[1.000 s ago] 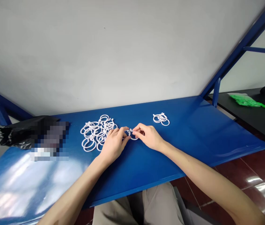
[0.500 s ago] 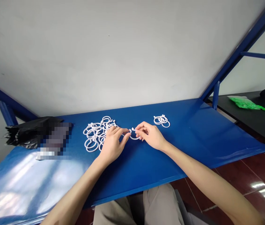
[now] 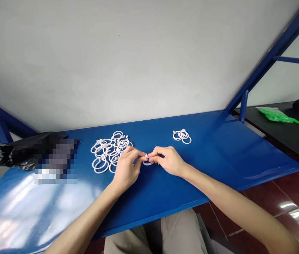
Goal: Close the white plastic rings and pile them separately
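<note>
Between my two hands is a white plastic ring (image 3: 147, 163) with small knobs at its ends, like a curtain ring. My left hand (image 3: 129, 165) pinches it from the left, thumb against index finger. From the other side my right hand (image 3: 167, 160) pinches it near the knobs; the fingers cover most of the ring. A pile of similar white rings (image 3: 100, 164) lies just left of my left hand and is partly hidden by it. Farther back on the right, a small group of white rings (image 3: 185, 136) rests on the blue table (image 3: 218, 151).
A black plastic bag (image 3: 19, 150) lies at the table's left end, beside a blurred-out dark object (image 3: 59, 158). Blue frame bars (image 3: 260, 58) rise at both sides against a pale wall. On a black table at right sits a green packet (image 3: 279, 115).
Both hands have come closer together and slightly nearer to me, with their fingers now meeting at the ring's knobs. The view has shifted a little.
</note>
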{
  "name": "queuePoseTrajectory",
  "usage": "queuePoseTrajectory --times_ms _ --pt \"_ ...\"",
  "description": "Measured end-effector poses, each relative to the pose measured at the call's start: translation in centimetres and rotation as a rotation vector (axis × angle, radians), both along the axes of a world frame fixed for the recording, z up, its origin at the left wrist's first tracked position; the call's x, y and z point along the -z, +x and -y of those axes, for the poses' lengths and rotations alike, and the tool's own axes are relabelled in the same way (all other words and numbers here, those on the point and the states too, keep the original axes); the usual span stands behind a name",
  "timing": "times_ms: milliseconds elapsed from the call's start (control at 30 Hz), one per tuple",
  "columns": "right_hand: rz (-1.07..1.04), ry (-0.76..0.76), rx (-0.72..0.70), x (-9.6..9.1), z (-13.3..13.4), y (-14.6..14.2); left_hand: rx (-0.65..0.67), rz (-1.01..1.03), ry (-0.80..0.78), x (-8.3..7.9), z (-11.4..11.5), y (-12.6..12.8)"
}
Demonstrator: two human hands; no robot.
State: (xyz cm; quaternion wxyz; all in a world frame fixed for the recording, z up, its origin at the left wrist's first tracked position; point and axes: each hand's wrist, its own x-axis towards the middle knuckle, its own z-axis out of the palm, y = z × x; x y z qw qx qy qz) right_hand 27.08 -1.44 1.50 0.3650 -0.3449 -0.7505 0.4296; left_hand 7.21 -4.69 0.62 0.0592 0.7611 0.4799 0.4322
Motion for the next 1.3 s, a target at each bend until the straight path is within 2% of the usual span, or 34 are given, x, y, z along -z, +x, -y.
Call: queuePoseTrajectory --times_ms 133,233,300,400,500,633,767,1000,1067,1167,1233,1300 --pt "0.050 0.159 -0.037 0.1 0.1 -0.1 0.030 -0.060 0.054 0.2 -0.1 0.0" --pt "0.076 0.254 0.000 -0.1 -0.7 -0.2 0.047 -0.121 0.063 -0.1 -0.4 0.2" --pt "0.111 0.333 0.123 -0.3 -2.0 0.4 0.039 -0.189 0.061 -0.3 -0.7 0.2" --pt "0.188 0.412 0.464 -0.6 -4.9 3.2 -0.008 -0.307 0.049 -0.3 -1.1 -0.5" --pt "0.263 0.325 0.775 -0.3 -8.1 7.4 -0.050 -0.419 0.003 -0.2 -1.4 -1.9" --pt "0.333 0.024 0.942 0.5 -10.4 11.0 -0.077 -0.501 -0.046 -0.2 -1.6 -3.4" --pt "0.442 -0.087 0.951 1.1 -10.8 11.2 -0.065 -0.570 -0.085 -0.1 -1.5 -3.7" --pt "0.521 -0.048 0.941 1.0 -10.7 11.0 -0.050 -0.555 -0.105 0.2 -1.6 -3.9" --pt "0.541 0.029 0.982 0.6 -10.4 10.9 -0.014 -0.523 -0.107 -0.1 -1.6 -3.7" --pt "0.507 0.283 1.025 -0.3 -9.2 9.8 0.038 -0.496 -0.089 -0.6 -1.3 -2.9" --pt "0.402 0.436 0.911 -0.9 -7.7 8.1 0.074 -0.468 -0.075 -0.8 -1.0 -2.3" --pt "0.272 0.442 0.650 -1.3 -5.8 5.8 0.121 -0.426 -0.070 -0.8 -0.8 -1.7"
